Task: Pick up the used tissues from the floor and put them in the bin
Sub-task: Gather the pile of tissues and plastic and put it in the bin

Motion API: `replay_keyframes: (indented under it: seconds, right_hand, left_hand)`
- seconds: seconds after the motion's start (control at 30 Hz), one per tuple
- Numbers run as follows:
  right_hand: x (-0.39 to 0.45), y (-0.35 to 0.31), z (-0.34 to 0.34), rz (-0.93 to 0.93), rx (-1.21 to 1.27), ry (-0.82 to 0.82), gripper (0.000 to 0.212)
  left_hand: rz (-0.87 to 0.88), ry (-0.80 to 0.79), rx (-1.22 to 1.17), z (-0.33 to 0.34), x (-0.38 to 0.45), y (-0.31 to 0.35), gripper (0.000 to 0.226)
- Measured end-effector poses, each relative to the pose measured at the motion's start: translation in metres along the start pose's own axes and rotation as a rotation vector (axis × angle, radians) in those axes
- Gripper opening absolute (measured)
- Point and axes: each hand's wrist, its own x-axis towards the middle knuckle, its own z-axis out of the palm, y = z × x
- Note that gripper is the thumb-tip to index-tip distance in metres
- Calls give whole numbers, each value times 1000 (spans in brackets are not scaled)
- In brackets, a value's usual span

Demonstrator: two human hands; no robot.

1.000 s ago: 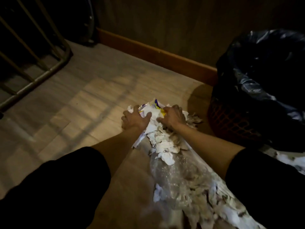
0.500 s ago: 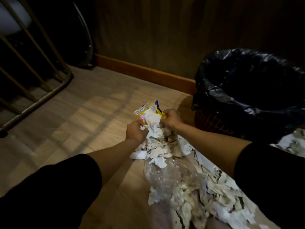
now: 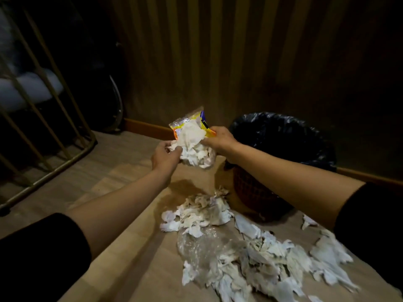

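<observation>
Both hands hold one bundle of white used tissues (image 3: 193, 147) in the air, with a shiny yellow, orange and blue wrapper (image 3: 192, 120) stuck in its top. My left hand (image 3: 164, 156) grips the bundle's left side and my right hand (image 3: 219, 139) grips its right side. The bundle hangs above the floor, just left of the bin (image 3: 281, 153), a reddish basket lined with a black bag. Many more torn tissues (image 3: 257, 256) lie scattered on the floor below, along with a crumpled clear plastic bag (image 3: 196, 243).
A brass-coloured metal frame with slanted bars (image 3: 43, 118) stands at the left. A striped wall with a wooden skirting board (image 3: 148, 127) runs behind the bin. The floor (image 3: 104, 171) is pale wood planks.
Both hands have lifted the bundle of tissues and wrapper off the floor pile and raised it up and to the right, toward the bin. The camera has tilted upward.
</observation>
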Motion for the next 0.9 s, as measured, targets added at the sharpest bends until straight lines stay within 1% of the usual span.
replay_keyframes:
  seconds: [0.1,0.17,0.23,0.3,0.37,0.4,0.47,0.53,0.6,0.63,0.7,0.73,0.8,0.87,0.9]
  right_hand:
    - [-5,-10,-38,29,76,24,30]
    - [-7,-10,-64,66,120,73,36]
    - [-8,-4,-92,94,168,145,46]
    - [-12,1,-121,125,182,228,47]
    - [-20,6,-149,156,182,295,35]
    - [-22,11,-164,173,175,325,30]
    - [-27,22,-187,218,141,372,32]
    - [-30,36,-204,272,115,381,29]
    - [-34,45,-216,337,114,373,24]
    - [-38,47,-221,376,112,350,29]
    - [-46,50,-225,414,96,299,42]
    - [-47,51,-226,409,84,291,42]
    - [-51,49,-222,358,85,285,30]
    - [-51,44,-210,277,122,251,16]
    - [-50,41,-203,224,121,232,14]
  left_hand:
    - [66,-34,-22,25,-8,33,25]
    - [101,-58,-67,46,-14,54,23]
    - [102,-57,-93,68,-20,71,25]
    - [65,-89,-131,93,-25,84,27]
    - [20,-178,-170,119,-28,93,33]
    - [7,-232,-157,133,-26,93,40]
    - [-11,-392,-154,159,-25,92,56]
    - [-32,-569,-149,176,-36,95,55]
    - [-55,-673,-107,181,-49,99,52]
    - [-64,-702,-82,182,-52,98,49]
    - [-55,-713,-37,174,-54,95,41]
    - [-36,-711,-16,167,-55,93,37]
    - [26,-690,7,150,-51,85,30]
    - [98,-633,21,130,-43,74,23]
    - [124,-596,22,119,-39,68,21]
